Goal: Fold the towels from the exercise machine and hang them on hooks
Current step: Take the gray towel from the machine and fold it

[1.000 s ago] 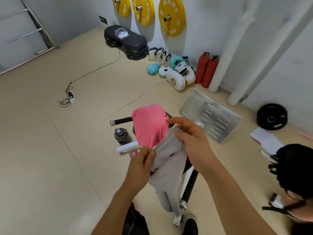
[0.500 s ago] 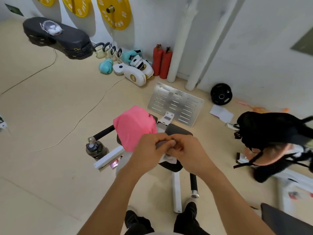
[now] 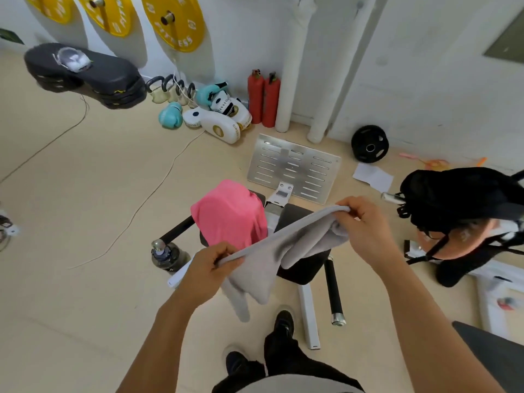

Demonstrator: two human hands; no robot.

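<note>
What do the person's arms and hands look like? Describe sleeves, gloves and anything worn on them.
Both arms are bare up to the picture's bottom edge: no sleeves show. The left hand and the right hand wear no gloves, and no watch, band or ring can be seen on either wrist or on the fingers. No markings show on either forearm.

Grey towel (image 3: 263, 262) soft matt cloth; floor plate (image 3: 293, 167) brushed metal.
</note>
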